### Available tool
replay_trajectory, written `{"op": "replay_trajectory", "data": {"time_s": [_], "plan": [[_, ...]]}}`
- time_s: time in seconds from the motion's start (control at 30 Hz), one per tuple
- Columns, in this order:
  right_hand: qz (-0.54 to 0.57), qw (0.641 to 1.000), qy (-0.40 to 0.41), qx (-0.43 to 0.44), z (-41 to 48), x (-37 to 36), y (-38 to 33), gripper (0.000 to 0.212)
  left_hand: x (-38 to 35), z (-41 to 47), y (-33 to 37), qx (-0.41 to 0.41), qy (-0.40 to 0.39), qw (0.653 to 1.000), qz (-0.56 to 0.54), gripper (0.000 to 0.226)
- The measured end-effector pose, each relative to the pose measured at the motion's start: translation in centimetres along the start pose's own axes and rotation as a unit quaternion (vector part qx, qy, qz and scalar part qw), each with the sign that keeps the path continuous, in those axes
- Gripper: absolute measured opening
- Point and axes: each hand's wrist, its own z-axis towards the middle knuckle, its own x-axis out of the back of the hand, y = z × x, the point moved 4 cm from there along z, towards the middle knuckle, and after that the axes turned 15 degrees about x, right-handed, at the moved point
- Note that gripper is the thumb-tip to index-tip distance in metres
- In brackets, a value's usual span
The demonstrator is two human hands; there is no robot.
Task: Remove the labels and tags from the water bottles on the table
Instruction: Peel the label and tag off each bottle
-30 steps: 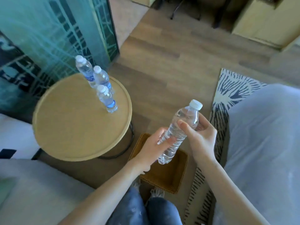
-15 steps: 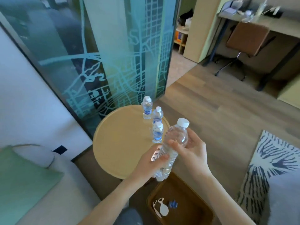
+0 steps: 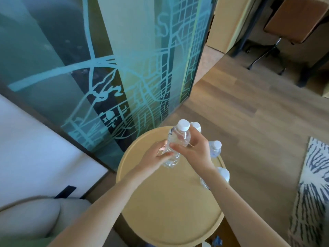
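Head view: both hands hold 1 clear water bottle [image 3: 176, 135] over the far part of the round tan surface [image 3: 169, 211]. The bottle tilts, its white cap [image 3: 183, 124] leaning away and to the right, and its body shows no label. The left hand [image 3: 154, 158] wraps the lower half, its grip clamped on the bottle with the thumb across the front. The right hand [image 3: 195, 151] takes the upper half just under the cap, its grip also clamped on the bottle, thumb in front and fingers behind. Whether the bottle's base touches the surface cannot be told.

3 more capped bottles stand along the surface's right edge: the far bottle [image 3: 196, 126] shows only its cap behind the held one, the middle bottle [image 3: 215, 148] carries a bluish band, and the near bottle [image 3: 224, 175] is partly hidden by the right forearm.

A glass panel [image 3: 106, 68] printed with a map pattern stands behind the surface. A wooden floor [image 3: 249, 122] lies to the right, with a patterned rug [image 3: 313, 193] at the frame's edge and a brown chair [image 3: 293, 24] far back.
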Motion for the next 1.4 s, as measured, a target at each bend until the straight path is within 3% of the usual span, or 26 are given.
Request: {"op": "replay_trajectory", "data": {"time_s": [0.23,0.6,0.97,1.17,1.3,1.4], "plan": [[-0.012,1.0,0.019,-0.014,6.1,-5.1,10.9,0.066,2.2,11.4,-5.1,0.002,-0.028,0.999,-0.025,0.045],[-0.03,0.999,0.0,-0.022,9.3,-8.1,17.9,0.064,3.0,18.4,-10.1,0.005,-0.007,0.995,-0.095,0.048],[-0.032,0.999,-0.022,-0.014,9.5,-8.1,18.8,0.069,1.9,19.8,-12.0,0.021,-0.007,0.989,-0.148,0.057],[-0.033,0.999,-0.04,-0.016,9.1,-8.1,18.2,0.075,1.8,18.7,-11.1,0.023,-0.006,0.995,-0.095,0.059],[-0.034,0.999,-0.01,-0.01,7.8,-7.1,16.2,0.085,2.4,16.5,-10.0,0.044,0.062,0.992,-0.097,0.057],[-0.022,0.998,0.055,-0.018,4.8,-5.1,13.2,0.073,2.7,12.3,-9.4,0.052,0.146,0.979,-0.131,0.035]]}}
